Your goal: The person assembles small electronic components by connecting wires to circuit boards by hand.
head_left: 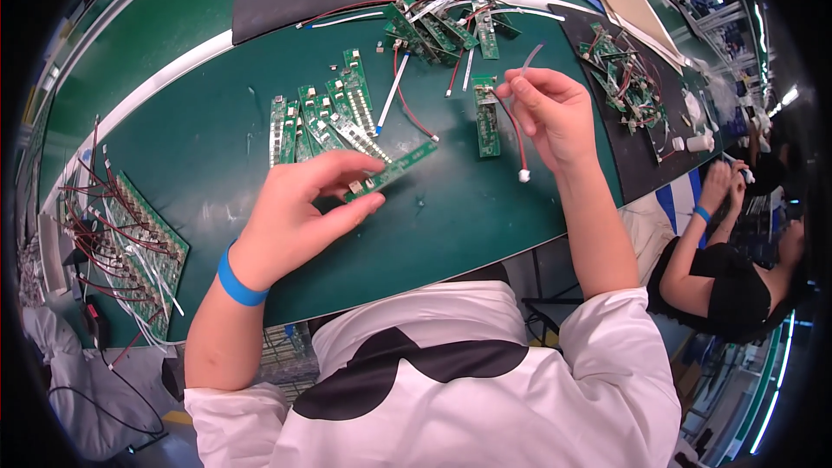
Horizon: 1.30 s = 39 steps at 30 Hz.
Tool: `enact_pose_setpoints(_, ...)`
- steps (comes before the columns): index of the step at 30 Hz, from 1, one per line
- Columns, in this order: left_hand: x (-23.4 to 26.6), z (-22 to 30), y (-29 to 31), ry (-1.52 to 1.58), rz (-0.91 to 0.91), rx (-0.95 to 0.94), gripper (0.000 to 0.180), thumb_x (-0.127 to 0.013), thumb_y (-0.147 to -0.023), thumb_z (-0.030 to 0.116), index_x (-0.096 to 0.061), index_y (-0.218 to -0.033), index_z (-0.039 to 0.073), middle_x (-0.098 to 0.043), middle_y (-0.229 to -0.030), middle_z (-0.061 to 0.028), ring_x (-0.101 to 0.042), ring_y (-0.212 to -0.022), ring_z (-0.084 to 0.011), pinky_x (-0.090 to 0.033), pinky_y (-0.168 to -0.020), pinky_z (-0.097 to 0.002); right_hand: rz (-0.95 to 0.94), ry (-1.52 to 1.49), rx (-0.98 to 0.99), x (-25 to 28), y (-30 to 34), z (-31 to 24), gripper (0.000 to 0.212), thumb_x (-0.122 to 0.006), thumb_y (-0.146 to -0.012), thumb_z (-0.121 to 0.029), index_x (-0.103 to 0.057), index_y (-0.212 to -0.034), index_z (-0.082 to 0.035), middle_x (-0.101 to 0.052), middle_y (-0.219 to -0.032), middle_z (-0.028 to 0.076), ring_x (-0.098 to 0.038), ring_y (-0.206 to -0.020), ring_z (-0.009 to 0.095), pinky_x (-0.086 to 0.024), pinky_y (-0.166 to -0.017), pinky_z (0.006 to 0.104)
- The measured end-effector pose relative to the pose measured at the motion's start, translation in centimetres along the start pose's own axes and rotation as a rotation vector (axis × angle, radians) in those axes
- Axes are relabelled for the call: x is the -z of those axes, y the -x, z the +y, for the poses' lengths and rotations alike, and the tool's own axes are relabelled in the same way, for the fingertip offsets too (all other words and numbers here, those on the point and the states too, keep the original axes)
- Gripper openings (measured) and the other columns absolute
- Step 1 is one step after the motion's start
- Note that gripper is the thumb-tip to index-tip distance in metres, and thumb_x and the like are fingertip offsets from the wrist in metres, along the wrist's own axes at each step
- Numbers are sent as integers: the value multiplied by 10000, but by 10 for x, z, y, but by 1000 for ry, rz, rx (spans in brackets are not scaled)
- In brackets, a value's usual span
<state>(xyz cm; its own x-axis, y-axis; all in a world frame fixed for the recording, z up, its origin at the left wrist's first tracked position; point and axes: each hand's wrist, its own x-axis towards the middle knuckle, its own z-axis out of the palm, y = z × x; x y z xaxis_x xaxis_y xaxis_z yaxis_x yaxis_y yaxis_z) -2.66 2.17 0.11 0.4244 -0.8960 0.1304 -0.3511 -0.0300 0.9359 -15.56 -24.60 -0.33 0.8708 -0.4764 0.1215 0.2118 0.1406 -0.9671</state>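
Note:
My left hand [308,212] pinches a narrow green circuit board [406,166] between thumb and fingers, tilted up to the right above the table. My right hand [552,114] is closed at the fingertips on a thin whitish ribbon cable [531,58], whose end sticks up. Beside these fingertips is a second narrow circuit board [488,128]; I cannot tell whether it lies on the table or hangs. A dark red wire lead [517,134] runs down from there to a white connector [523,176]. Several narrow boards with rows of pale parts [322,121] lie fanned beyond my left hand.
A heap of wired boards [433,30] lies at the far middle of the green table [416,247]. Panels with dark leads [143,247] stand at the left edge. More wired boards [626,78] rest on a black mat at right. Another person [719,273] sits at right.

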Motion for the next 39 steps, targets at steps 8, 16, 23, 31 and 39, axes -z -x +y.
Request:
enact_pose_setpoints(8,-8,1,2,-74,-304,-4,301,-701,-759,127,-634,-1035,29,-651,-811,-94,-606,-632,-166,-492,-601,-270,-7,144,-132,-48,15,12,100,-583,-859,-53,-555,-931,10,-651,-878,167,-617,-625,138,-436,-565,214)
enact_pose_setpoints(16,-8,-1,0,-71,-389,86,550,-653,-795,127,-449,-1304,92,-635,-768,-95,-586,-609,-155,-468,-598,-270,-193,132,-48,-39,30,26,91,-621,-838,-47,-604,-908,9,-650,-827,87,-613,-644,104,-454,-556,203)
enact_pose_setpoints(23,-4,-2,-1,-28,-325,185,586,-638,-790,74,-406,-1328,72,-651,-820,-79,-608,-684,-130,-490,-667,-260,-502,786,195,-50,26,26,125,-622,-804,12,-651,-924,-4,-662,-756,58,-602,-593,73,-446,-500,208)
enact_pose_setpoints(31,11,-2,1,118,-100,191,521,-649,-738,-70,-469,-1224,-18,-612,-972,-79,-614,-849,-127,-499,-796,-247,-363,701,-132,-68,5,12,111,-655,-807,-111,-650,-836,-3,-533,-637,-44,-405,-532,7,-294,-462,178)
enact_pose_setpoints(39,6,-1,-3,471,177,270,390,-612,-759,-118,-513,-1135,-79,-615,-962,-118,-633,-876,-174,-517,-765,-232,-208,330,-219,-60,-6,21,118,-656,-818,-94,-653,-829,23,-591,-701,-17,-492,-622,21,-374,-546,178)
